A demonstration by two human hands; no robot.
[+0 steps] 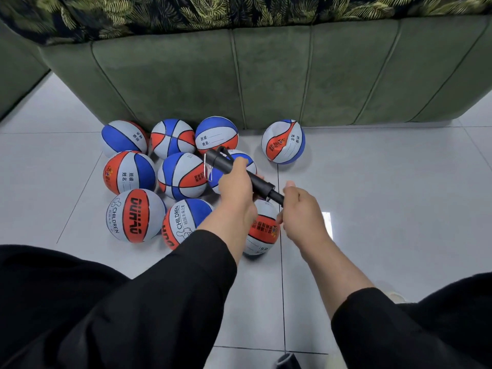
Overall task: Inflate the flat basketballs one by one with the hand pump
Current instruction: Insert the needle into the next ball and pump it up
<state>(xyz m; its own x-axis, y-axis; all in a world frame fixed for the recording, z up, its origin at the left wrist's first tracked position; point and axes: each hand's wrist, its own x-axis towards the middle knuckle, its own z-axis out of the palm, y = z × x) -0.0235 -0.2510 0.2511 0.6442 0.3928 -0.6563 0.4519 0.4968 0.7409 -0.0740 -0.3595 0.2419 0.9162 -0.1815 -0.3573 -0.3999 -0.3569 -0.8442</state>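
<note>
Two hands hold one hand pump [239, 173] in the air above a cluster of basketballs on the floor [372, 182]. Pump long axis runs diagonal: far end up-left, near end down-right, approx. level w/ a slight tilt. Left hand [235, 182] fingers are wrapped tight around the barrel at mid-length. Right hand [303, 209] sits at the lower-right end, fingers curled closed around the handle or rod there (exact contact is hidden behind the knuckles, so cannot tell how firmly it pinches).

Key relation: the dented basketball [283, 141], visibly caved in, lies apart from the group, up-right of both hands, near the sofa [292, 75]. Right hand is the nearer one to it. Another ball [262, 227] lies directly below the hands, between the wrists; whether it is flat cannot be judged.

Likely next step: bring the pump's far end to a valve. No valve is visible from this view
</note>
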